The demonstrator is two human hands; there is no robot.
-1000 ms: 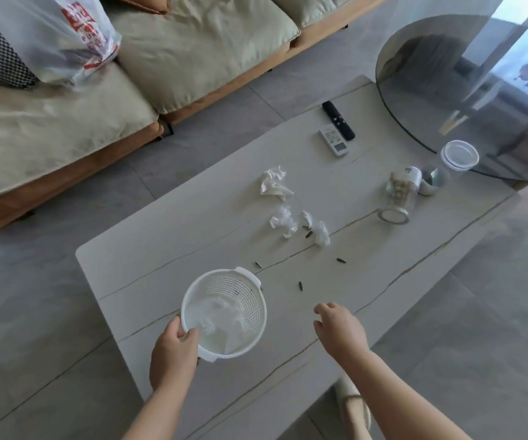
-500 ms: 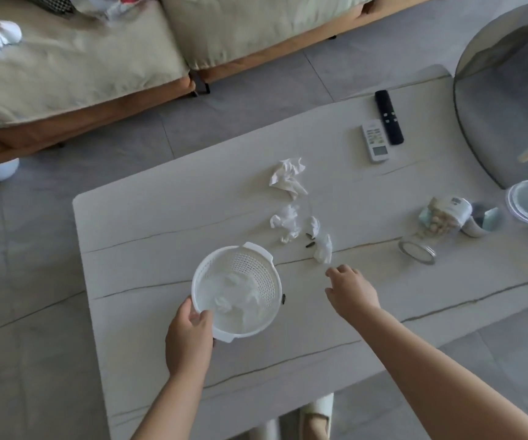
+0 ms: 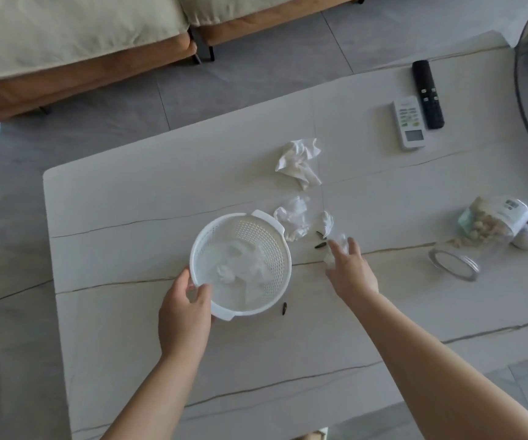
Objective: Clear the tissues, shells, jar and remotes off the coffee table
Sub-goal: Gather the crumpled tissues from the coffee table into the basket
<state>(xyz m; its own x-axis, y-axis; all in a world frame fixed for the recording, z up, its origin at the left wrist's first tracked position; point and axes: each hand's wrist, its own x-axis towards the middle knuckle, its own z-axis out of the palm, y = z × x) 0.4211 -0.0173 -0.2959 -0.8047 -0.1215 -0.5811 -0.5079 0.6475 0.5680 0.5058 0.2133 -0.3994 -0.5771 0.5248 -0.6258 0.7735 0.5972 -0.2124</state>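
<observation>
- White perforated plastic colander (image 3: 240, 263) sits on the pale stone table (image 3: 129, 201), its near rim gripped by the left hand (image 3: 185, 315).
- Right hand (image 3: 350, 271) pinches a small crumpled white tissue (image 3: 339, 246); dark seed shells (image 3: 320, 245) lie just beside it.

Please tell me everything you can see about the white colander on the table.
The colander is a round, white bowl that looks like plastic, with rows of small holes in its wall and a tab handle on two opposite sides. It stands upright on the coffee table, near the middle. Crumpled tissue lies inside it. The left hand grips its near rim, thumb inside. One loose tissue lies at its far handle; whether they touch is unclear. A dark shell lies just beside its near right edge.
</observation>
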